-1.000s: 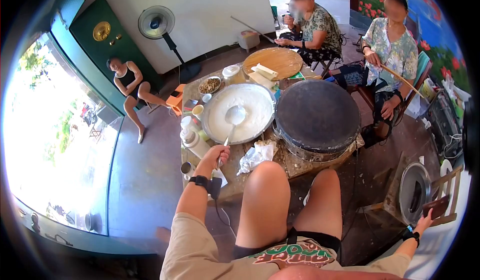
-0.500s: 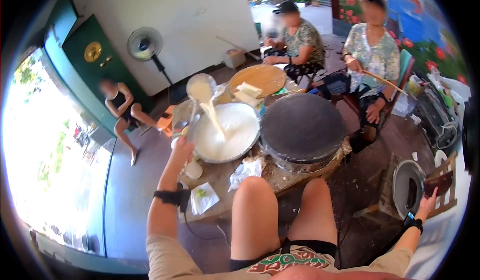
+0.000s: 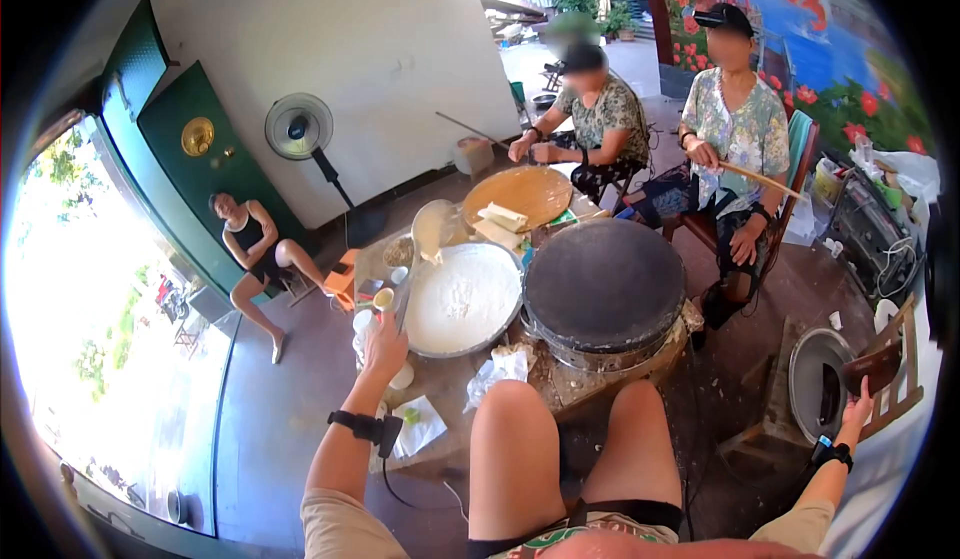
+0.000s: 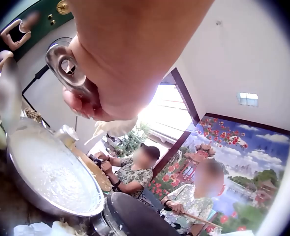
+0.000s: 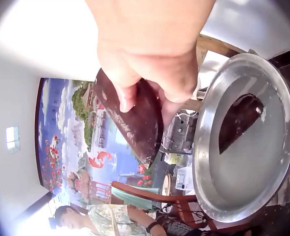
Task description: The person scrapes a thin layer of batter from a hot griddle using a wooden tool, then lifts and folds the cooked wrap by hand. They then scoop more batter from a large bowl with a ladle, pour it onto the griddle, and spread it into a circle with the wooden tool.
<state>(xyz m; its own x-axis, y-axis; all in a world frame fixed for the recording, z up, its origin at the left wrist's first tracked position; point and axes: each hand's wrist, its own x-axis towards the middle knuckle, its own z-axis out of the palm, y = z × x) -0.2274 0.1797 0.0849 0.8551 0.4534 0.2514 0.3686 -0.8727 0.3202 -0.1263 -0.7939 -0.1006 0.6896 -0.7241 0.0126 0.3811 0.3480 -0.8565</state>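
My left hand (image 3: 382,347) grips the metal handle (image 4: 68,71) of a ladle (image 3: 436,231), whose bowl is tilted above the far left rim of a wide basin (image 3: 465,351) of white batter (image 3: 460,294). Batter shows at the ladle's lip. In the left wrist view, fingers curl round the handle. At the far right my right hand (image 3: 857,405) pinches a dark brown flat scraper (image 5: 137,115) between thumb and fingers. It is held beside a metal bowl (image 5: 204,162) of cloudy water, in which a second dark piece (image 5: 239,118) lies.
A round black griddle (image 3: 605,284) stands right of the basin. Behind are a round wooden board (image 3: 545,187) and folded pale sheets (image 3: 503,217). Cups, a crumpled bag (image 3: 497,371) and a napkin (image 3: 418,426) lie near the table's edge. Two people sit behind, another by the green door (image 3: 205,139).
The ladle rose from the basin, poured a stream of batter, and now hangs tilted with the stream gone. My right hand keeps the scraper near the water bowl.
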